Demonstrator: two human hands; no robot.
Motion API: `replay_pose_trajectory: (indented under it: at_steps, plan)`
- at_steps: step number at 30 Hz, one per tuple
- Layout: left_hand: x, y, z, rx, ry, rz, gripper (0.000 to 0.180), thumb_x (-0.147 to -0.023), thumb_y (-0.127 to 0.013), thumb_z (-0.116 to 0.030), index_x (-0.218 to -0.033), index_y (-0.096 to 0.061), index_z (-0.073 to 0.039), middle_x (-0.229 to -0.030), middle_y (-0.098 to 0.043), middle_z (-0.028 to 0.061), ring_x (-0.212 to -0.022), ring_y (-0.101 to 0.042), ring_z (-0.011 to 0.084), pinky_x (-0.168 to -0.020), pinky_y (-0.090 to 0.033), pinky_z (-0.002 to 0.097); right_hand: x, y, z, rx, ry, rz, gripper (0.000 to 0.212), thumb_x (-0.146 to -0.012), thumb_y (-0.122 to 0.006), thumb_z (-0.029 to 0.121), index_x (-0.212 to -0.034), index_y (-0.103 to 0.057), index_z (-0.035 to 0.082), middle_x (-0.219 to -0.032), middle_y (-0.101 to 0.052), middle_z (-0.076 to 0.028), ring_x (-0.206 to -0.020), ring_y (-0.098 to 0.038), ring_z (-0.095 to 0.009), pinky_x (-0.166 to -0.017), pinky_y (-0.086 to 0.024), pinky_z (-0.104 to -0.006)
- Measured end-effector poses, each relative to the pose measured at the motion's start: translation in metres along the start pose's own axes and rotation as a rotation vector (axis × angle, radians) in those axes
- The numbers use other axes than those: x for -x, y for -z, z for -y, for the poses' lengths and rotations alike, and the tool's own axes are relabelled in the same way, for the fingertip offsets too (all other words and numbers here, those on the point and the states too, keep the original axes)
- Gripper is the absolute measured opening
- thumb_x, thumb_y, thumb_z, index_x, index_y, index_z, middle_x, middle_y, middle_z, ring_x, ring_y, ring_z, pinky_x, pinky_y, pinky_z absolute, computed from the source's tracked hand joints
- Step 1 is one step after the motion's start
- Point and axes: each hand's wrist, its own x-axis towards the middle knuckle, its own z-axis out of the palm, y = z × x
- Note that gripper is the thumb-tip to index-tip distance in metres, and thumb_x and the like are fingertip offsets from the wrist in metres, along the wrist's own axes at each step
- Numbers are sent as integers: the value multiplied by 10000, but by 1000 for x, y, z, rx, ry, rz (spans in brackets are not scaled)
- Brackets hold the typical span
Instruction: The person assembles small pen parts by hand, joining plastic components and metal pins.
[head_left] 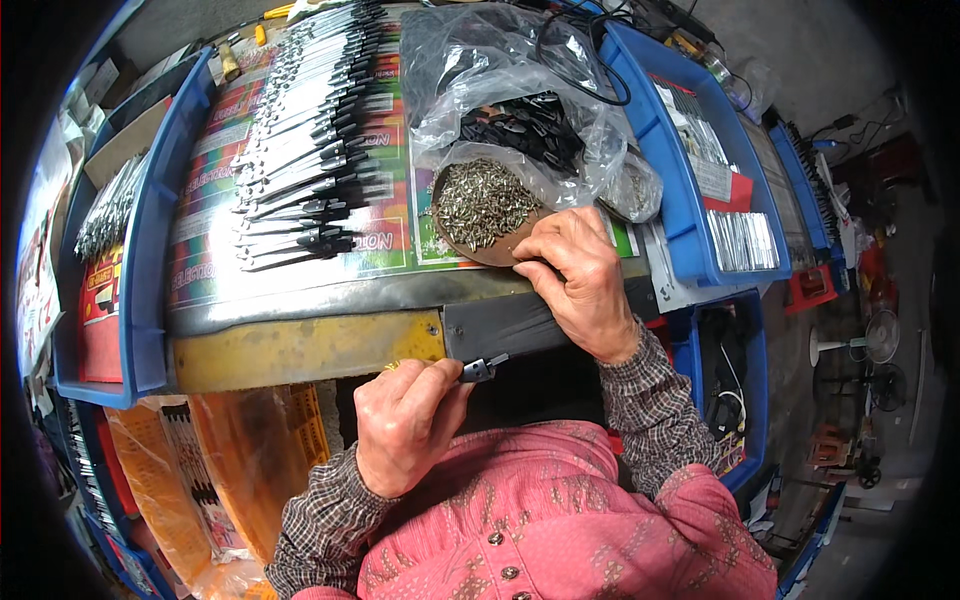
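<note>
My left hand (408,415) is closed on a small black plastic piece with a metal tip (483,369), held just off the table's front edge. Only the end of that piece shows past my fingers. At the near right rim of a brown round dish (490,252), my right hand (580,275) has its thumb and forefinger curled towards each other; what they hold, if anything, is too small to make out. Small metal pins or screws (483,203) are heaped in the dish. Behind it, a clear plastic bag (590,110) lies open with black plastic parts (530,130) inside.
A long row of thin metal strips with black ends (310,150) lies left of the dish. Blue trays stand at the left (150,290) and right (665,180), holding metal strips. A black cable (590,95) crosses the bag. Below the table's left side is an orange crate (310,420).
</note>
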Motion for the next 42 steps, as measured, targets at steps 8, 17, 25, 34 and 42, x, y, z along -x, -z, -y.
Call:
replay_pose_trajectory:
  at_steps: [8,17,25,34,42]
  plan:
    - [2,4,-3,50,42,34,207,-713,-751,21,-882,-640,-23,-681,-572,84,-536,-539,212,-499,-427,321,7,2,10,-102,-43,-30,118,-732,-706,-40,-818,-638,5,-802,-618,-73,-776,-580,-230,-719,-450,-336]
    - [1,1,-11,91,54,42,201,-723,-754,20,-886,-643,-17,-680,-573,92,-545,-555,208,-508,-440,315,34,11,56,-595,-157,115,121,-773,-698,-42,-860,-628,5,-814,-623,-77,-723,-589,-193,-639,-475,-301]
    - [6,3,-20,38,26,60,221,-707,-754,18,-894,-645,-29,-668,-555,84,-560,-554,217,-507,-428,321,47,8,63,-694,-238,164,118,-786,-691,-44,-863,-614,-1,-844,-627,-81,-744,-600,-188,-653,-486,-299]
    - [9,0,-16,-51,-69,33,232,-715,-746,-46,-911,-622,-41,-711,-555,71,-588,-564,238,-514,-459,352,50,5,69,-478,-100,81,151,-755,-698,-49,-869,-615,5,-838,-618,-105,-748,-623,-260,-664,-511,-337]
    - [12,-5,-12,-88,-109,0,241,-694,-745,-46,-901,-622,-43,-708,-551,67,-591,-569,235,-520,-469,349,60,0,67,-193,203,-4,260,-693,-747,-41,-925,-629,-21,-857,-649,-133,-764,-667,-292,-660,-559,-365]
